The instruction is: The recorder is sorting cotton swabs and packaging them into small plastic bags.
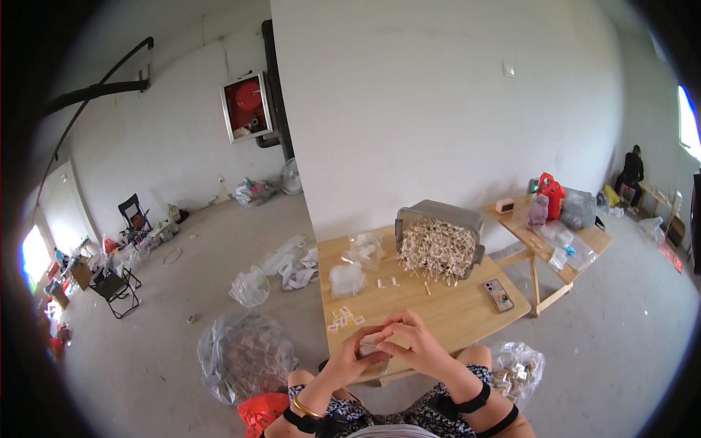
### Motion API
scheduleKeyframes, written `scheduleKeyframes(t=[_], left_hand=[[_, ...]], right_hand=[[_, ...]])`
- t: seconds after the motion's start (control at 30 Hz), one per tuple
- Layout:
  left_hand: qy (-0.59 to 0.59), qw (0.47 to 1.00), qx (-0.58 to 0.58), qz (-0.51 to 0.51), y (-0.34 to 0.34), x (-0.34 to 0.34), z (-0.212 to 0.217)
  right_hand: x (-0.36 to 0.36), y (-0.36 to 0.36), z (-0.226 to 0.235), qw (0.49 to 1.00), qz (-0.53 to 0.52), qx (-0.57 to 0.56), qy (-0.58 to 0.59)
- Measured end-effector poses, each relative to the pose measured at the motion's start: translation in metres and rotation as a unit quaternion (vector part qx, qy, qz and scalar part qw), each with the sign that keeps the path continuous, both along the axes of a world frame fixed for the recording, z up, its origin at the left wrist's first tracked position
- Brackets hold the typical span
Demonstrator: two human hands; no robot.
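Over the near edge of the wooden table, my left hand (354,358) is closed around a small whitish packet (371,350), whose contents I cannot make out. My right hand (415,343) curves in from the other side, its fingers closed on the packet's edge and partly covering it. Small yellow-and-white cards (343,319) lie on the table just beyond my left hand. Farther back, a grey plastic bin (438,212) lies tipped toward me with a heap of thin pale sticks with white ends (437,248) spilling out.
Clear plastic bags (347,280) and a phone (499,296) lie on the table (467,314). Large filled bags stand on the floor at left (248,354) and right (518,372). A second wooden table (584,255) is at right; a person (631,171) is farther off.
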State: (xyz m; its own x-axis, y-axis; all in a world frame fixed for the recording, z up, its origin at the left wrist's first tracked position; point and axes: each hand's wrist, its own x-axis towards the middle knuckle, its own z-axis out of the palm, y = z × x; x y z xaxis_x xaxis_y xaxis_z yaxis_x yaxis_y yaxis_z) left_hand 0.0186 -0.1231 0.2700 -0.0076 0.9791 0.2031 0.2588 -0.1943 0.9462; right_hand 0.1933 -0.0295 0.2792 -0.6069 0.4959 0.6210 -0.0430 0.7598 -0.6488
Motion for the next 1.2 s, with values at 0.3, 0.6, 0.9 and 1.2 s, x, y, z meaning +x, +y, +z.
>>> scheduleKeyframes(t=[0.3, 0.6, 0.9, 1.2], left_hand=[[-0.022, 1.000, -0.008, -0.002, -0.008, -0.009, -0.006], [-0.044, 0.997, 0.070, 0.009, -0.014, -0.013, -0.011], [-0.073, 0.997, 0.028, 0.015, -0.024, -0.012, -0.004], [-0.159, 0.977, 0.077, 0.118, -0.026, -0.024, -0.013]], right_hand=[[-0.005, -0.008, 0.011, 0.999, -0.005, 0.002, -0.053], [-0.013, -0.009, 0.001, 0.982, 0.071, -0.173, 0.016], [-0.017, -0.006, -0.014, 0.974, 0.104, -0.197, -0.031], [-0.025, -0.009, -0.012, 0.981, 0.056, -0.185, 0.031]])
